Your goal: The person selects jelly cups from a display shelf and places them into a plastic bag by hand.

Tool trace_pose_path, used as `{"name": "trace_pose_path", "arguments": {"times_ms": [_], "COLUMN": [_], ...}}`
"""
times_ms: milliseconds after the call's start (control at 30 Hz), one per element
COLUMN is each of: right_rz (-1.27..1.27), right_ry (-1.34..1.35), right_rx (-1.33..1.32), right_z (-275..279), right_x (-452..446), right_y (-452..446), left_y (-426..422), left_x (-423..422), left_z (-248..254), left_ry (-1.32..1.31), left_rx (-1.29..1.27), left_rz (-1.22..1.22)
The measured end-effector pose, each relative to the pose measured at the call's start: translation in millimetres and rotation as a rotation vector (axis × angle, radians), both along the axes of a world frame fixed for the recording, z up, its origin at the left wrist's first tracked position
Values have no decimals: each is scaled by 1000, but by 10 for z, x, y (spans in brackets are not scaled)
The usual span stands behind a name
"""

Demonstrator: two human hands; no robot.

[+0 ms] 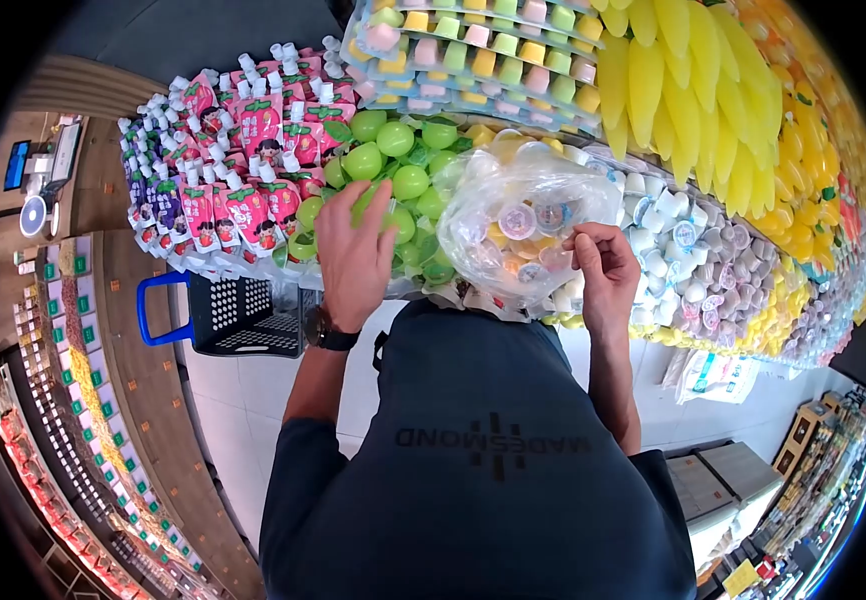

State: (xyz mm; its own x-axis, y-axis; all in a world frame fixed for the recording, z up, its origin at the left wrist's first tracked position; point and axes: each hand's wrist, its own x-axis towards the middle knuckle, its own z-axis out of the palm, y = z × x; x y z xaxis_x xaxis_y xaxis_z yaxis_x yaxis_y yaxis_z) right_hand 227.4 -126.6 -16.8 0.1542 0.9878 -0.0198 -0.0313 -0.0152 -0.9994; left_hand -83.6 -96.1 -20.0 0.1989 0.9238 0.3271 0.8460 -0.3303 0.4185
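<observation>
Head view, clear bag (475, 222), edge in right hand (608, 272)

1. This is a shop: goods are heaped by kind in large numbers.
2. Pink pouches with white caps (261, 122) crowd the upper left, glossy green ball-shaped containers (411, 182) fill the upper centre, and long yellow banana-shaped pieces (665, 85) cover the upper right.
3. At centre, a clear crinkled plastic bag (473, 235) contains small lidded cups (518, 221).
4. Left of centre is a black perforated plastic shopping basket (243, 318) with a blue handle (143, 310).
5. Green-labelled rows of goods (101, 385) run down the lower left; packed shelves (833, 475) line the lower right.
</observation>
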Motion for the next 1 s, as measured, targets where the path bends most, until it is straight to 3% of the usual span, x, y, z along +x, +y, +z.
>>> {"name": "trace_pose_path", "arguments": {"times_ms": [167, 300, 533, 667, 733, 800, 1000], "right_rz": [-35, -14, -44, -15, 77, 130, 109], "right_ry": [-49, -51, -131, -445, -828, -890, -1220], "right_rx": [1, 17, 43, 1, 341, 368, 293], "right_z": [-63, -90, -76, 21, 38, 50, 96], "right_x": [-8, -43, -66, -90, -161, -219, -164], "right_y": [5, 34, 87, 137, 210, 246, 302], "left_y": [-180, -215, -241, -291, -281, -261, -170], "left_x": [-54, -91, -24, 57, 162, 223, 662], "left_z": [-244, -317, -295, -260, -111, -28, 136], "left_ry": [-163, -53, -95, -297, -314, -380, -370], "left_rx": [158, 118, 142, 203, 245, 109, -110], "left_rz": [128, 74, 144, 144, 154, -79, -377]}}
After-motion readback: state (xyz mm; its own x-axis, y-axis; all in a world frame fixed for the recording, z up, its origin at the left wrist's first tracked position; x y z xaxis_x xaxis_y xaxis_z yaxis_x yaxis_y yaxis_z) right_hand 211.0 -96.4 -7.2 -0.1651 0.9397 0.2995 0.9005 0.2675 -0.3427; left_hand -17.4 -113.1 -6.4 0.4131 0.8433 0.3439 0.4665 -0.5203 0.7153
